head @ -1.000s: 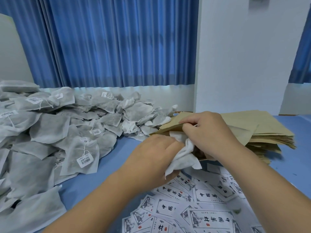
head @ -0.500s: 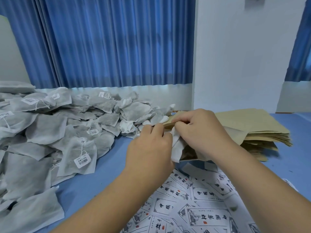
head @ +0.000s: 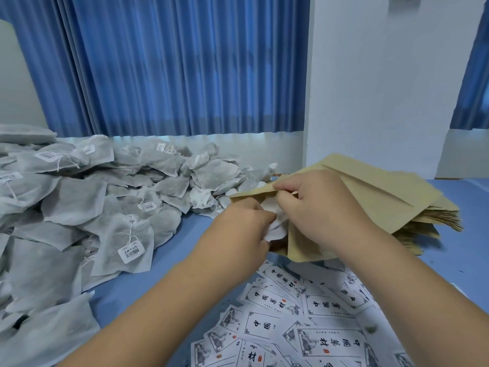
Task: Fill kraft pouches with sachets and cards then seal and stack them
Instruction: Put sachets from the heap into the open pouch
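The fingers of my right hand are pinching the upper lip of the kraft pouch and holding it up, so the mouth is gaping toward my left. My left hand is curling round a white sachet, holding its bunched end right at that mouth, between the two sets of fingertips. I am not able to tell how far in the sachet is sitting, as the right hand is covering the pouch body.

Going by size: well apart to the left of my left fingertips, the sachet pile is sprawling over the blue table. Below both hands, toward me, the printed cards are lying fanned and overlapping. Beyond my right fingertips the pouch stack is lying, touching the pouch I am filling.

I am judging the sachet to be light, soft and squashy, with a mesh that is likely catching on the paper edge. I am therefore planning to take it by the trailing corner and feed it in rather than ram it. The pouch is looking thin, fairly stiff and easy to crease or tear at the lip, so I am wanting my hold at the middle of the lip, with light pressure
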Demonstrator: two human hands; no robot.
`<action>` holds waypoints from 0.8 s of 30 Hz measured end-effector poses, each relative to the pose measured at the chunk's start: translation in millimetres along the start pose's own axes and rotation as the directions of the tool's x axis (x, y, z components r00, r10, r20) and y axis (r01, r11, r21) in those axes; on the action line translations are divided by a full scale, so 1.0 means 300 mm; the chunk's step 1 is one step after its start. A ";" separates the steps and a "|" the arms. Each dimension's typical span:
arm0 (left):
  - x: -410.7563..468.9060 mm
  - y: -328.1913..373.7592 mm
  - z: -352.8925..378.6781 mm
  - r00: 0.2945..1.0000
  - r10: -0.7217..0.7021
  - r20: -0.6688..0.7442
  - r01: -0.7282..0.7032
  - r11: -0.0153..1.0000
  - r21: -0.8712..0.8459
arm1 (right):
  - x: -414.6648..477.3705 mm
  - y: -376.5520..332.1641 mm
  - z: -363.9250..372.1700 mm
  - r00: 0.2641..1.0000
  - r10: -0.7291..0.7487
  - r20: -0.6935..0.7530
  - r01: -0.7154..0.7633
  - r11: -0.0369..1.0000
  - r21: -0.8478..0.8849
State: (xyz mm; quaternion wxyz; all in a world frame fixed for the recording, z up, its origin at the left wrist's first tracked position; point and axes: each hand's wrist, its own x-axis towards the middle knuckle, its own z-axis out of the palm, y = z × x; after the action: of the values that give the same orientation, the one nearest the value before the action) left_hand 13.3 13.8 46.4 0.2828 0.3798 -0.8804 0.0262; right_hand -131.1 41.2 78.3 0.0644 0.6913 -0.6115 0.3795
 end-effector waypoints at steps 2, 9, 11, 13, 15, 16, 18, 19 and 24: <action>-0.007 0.003 0.007 0.996 0.078 -0.038 -0.078 0.997 -0.002 | -0.005 -0.024 -0.010 0.997 -0.071 0.043 0.074 0.995 -0.068; -0.028 0.022 0.019 0.958 0.205 -0.201 -0.176 0.973 0.150 | -0.020 -0.077 -0.028 0.986 -0.143 0.083 0.148 0.987 -0.055; -0.039 0.037 0.023 0.960 0.187 -0.210 -0.154 0.974 0.166 | -0.020 -0.086 -0.023 0.986 -0.151 0.073 0.153 0.988 -0.027; -0.042 0.046 0.025 0.953 0.210 -0.220 -0.172 0.969 0.179 | -0.019 -0.091 -0.021 0.986 -0.158 0.052 0.158 0.987 0.005; -0.037 0.063 0.013 0.949 0.216 -0.228 -0.181 0.970 0.163 | -0.019 -0.086 -0.023 0.990 -0.141 0.028 0.140 0.990 0.033; -0.035 0.070 0.012 0.960 0.176 -0.218 -0.147 0.979 0.143 | -0.018 -0.080 -0.023 0.991 -0.133 0.021 0.131 0.990 0.045; -0.028 0.067 0.025 0.983 0.110 -0.145 -0.095 0.989 0.111 | -0.017 -0.068 -0.023 0.992 -0.127 0.025 0.126 0.992 0.028; -0.025 0.057 0.032 0.988 0.125 -0.087 -0.117 0.988 0.097 | -0.016 -0.065 -0.022 0.991 -0.132 0.027 0.132 0.991 0.000; -0.014 0.008 0.031 0.980 0.185 -0.079 -0.153 0.940 0.305 | -0.014 -0.064 -0.017 0.976 -0.217 -0.021 0.213 0.969 -0.129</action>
State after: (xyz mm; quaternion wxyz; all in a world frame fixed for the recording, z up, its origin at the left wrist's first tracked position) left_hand 9.5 15.9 37.0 0.2656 0.3392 -0.8793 0.2027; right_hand -116.2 52.0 86.7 0.1593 0.7413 -0.5546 0.3427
